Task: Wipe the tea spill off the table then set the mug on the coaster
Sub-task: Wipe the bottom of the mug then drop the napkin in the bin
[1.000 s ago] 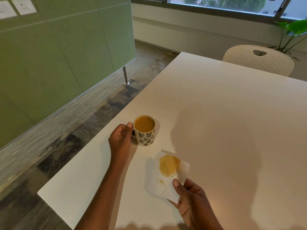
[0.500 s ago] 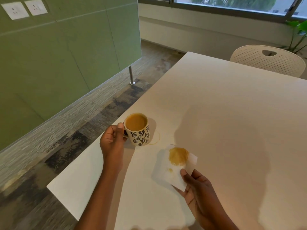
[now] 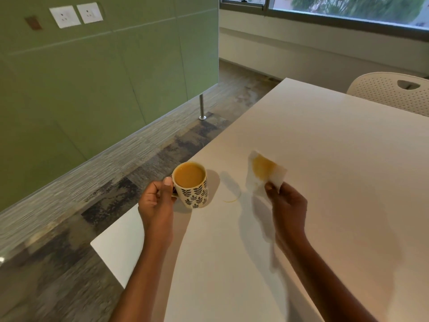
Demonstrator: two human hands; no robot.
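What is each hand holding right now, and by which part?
The left hand grips the leaf-patterned mug at its handle side, thumb near the rim. The right hand pinches the tea-stained paper napkin by its near edge.

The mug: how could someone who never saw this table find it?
Find the big white table, then its left edge facing the green wall. There the left hand grips the mug. Only it has dark leaf prints and brown tea inside.
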